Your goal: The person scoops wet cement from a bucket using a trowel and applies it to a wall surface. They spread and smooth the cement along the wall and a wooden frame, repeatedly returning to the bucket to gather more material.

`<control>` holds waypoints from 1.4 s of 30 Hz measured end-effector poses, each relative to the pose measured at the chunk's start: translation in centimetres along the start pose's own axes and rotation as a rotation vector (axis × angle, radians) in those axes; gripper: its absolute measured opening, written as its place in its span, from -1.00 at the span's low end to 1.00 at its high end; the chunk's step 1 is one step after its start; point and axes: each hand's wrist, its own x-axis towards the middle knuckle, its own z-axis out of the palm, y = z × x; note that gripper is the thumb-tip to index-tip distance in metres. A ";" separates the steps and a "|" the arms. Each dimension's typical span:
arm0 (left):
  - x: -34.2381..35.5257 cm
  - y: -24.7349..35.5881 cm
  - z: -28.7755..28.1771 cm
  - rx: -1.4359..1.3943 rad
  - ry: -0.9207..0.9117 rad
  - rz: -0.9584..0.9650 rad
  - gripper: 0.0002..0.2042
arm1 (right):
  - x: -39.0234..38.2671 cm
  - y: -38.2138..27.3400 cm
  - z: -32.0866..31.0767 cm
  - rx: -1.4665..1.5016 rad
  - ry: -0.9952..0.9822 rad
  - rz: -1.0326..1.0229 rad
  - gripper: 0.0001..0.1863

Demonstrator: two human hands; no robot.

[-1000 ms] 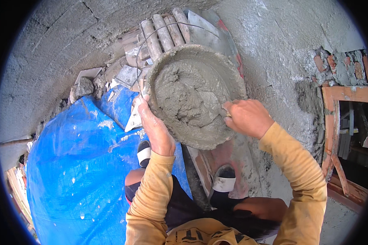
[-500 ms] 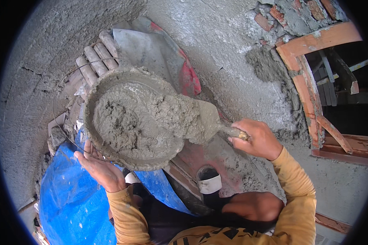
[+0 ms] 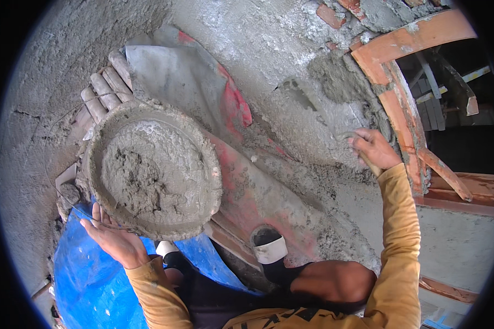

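Note:
A round tub of grey mortar with a crusted rim sits at left, a thin wire across its lower edge. My left hand is palm up with fingers apart at the tub's lower left rim, seeming to touch it from below. My right hand grips a trowel by its handle. The trowel's blade is against the rough wall, just below a patch of wet mortar beside the wooden frame; its outline is hard to make out.
A wooden window frame with dark space behind stands at right, exposed bricks above it. Round wooden pieces, a grey-red sheet and a blue tarp surround the tub. My sandalled foot is below.
The trowel came out of the tub loaded with mortar and moved up and right onto the wall. My left hand loosened from the rim to palm up. The view shifted rightward.

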 end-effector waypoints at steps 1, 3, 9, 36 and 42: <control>0.0 0.2 -0.3 0.005 0.009 0.020 -0.29 | -1.0 -1.6 -2.0 -0.053 0.169 -0.082 -0.73; 0.2 0.7 -1.1 0.001 0.044 0.077 -0.29 | -6.1 -5.8 -4.6 -0.031 0.174 -0.090 -0.69; -0.2 0.2 0.7 -0.002 0.015 0.112 -0.30 | -8.0 -14.6 1.4 -0.895 0.182 -0.802 -0.75; -0.2 1.1 -0.8 -0.063 -0.010 0.033 -0.28 | -2.0 -9.0 12.7 -0.336 -0.147 -0.726 -0.70; 0.1 0.7 -0.6 -0.040 -0.034 0.001 -0.26 | -0.8 -0.3 6.8 -0.674 0.214 -0.454 -0.72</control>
